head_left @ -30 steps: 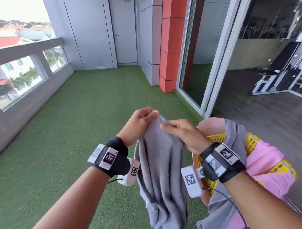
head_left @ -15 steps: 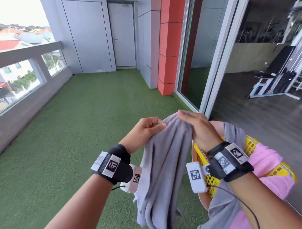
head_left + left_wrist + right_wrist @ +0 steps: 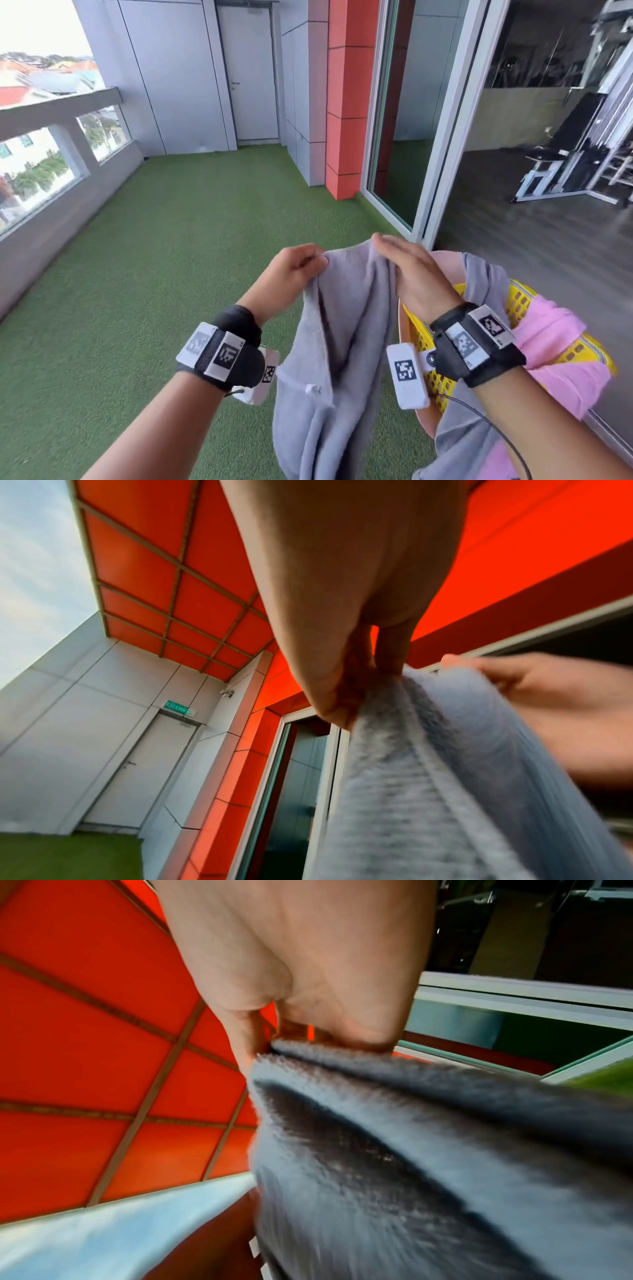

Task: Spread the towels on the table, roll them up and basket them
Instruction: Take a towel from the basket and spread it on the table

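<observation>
Grey towel [image 3: 346, 342] top edge between both hands' fingers [image 3: 308, 262]

1. Green turf [image 3: 178, 260] across the whole balcony floor.
2. Low grey parapet [image 3: 58, 106] along the left, with glass panes [image 3: 37, 171] below the rail; red roofs and trees outside, in bright daylight.
3. Grey panelled wall [image 3: 171, 78] at the far end, with a closed pale door [image 3: 251, 75] and a green sign [image 3: 176, 710] above it.
4. Red column [image 3: 346, 102] beside a sliding glass door [image 3: 394, 113] in a white frame.
5. Dim room to the right, dark floor [image 3: 531, 257], gym equipment [image 3: 565, 164] at the back.
6. Red panelled canopy [image 3: 154, 561] overhead.
</observation>
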